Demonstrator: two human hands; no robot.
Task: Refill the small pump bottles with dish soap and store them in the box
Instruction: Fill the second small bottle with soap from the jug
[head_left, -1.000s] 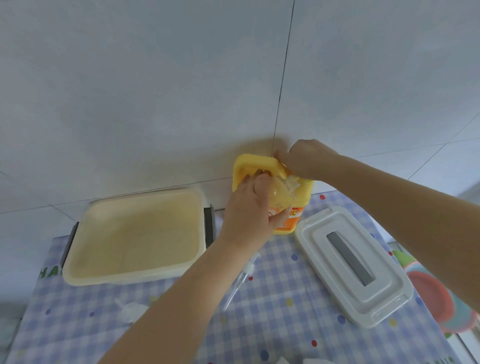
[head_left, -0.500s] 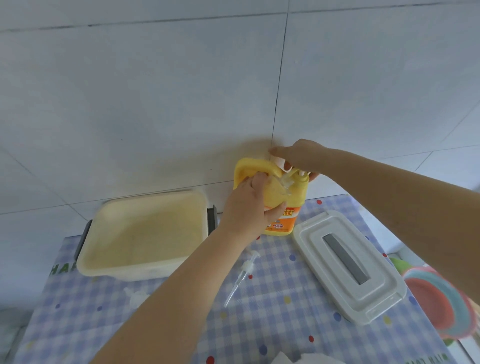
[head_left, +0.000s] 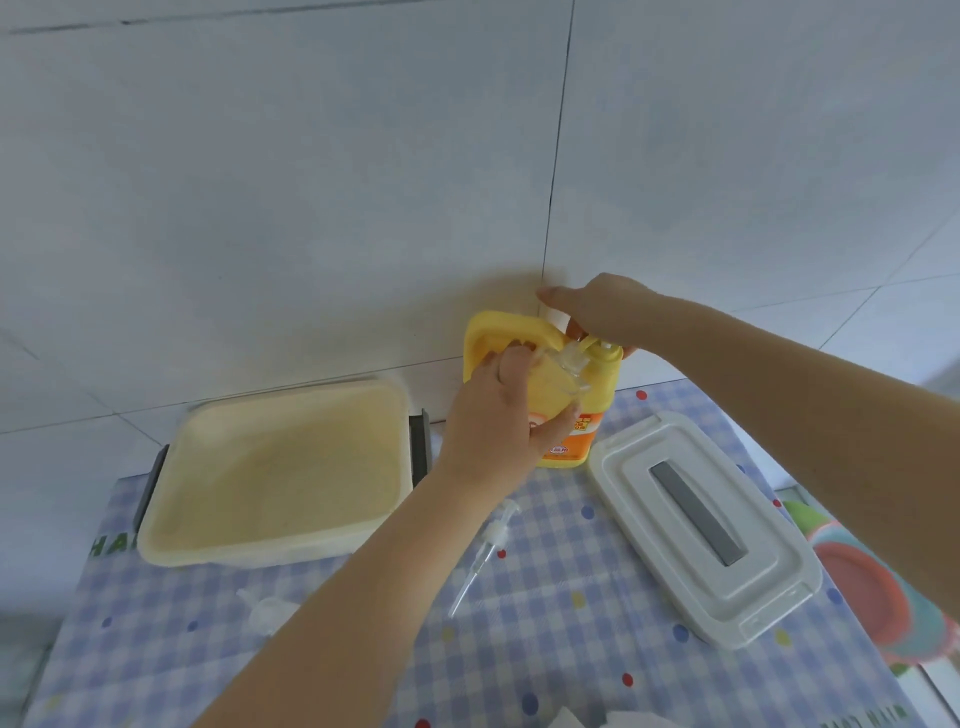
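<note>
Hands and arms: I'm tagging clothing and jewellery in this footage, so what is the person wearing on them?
Nothing that shows. The left hand and right hand are bare, with no gloves. Both forearms are bare to the picture's edge, so no sleeve or cuff comes into view. No watch or bracelet shows at either wrist. A thin dark line crosses one left finger; whether it is a ring, I cannot tell.

Both forearms are bare, no sleeves or jewellery visible.

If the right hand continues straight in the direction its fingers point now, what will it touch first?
Probably the tiled wall. The right hand rests on the pump of the yellow soap jug, and its fingertip points left and away, already very near the wall; depth is unclear, so it may be touching already.
</note>
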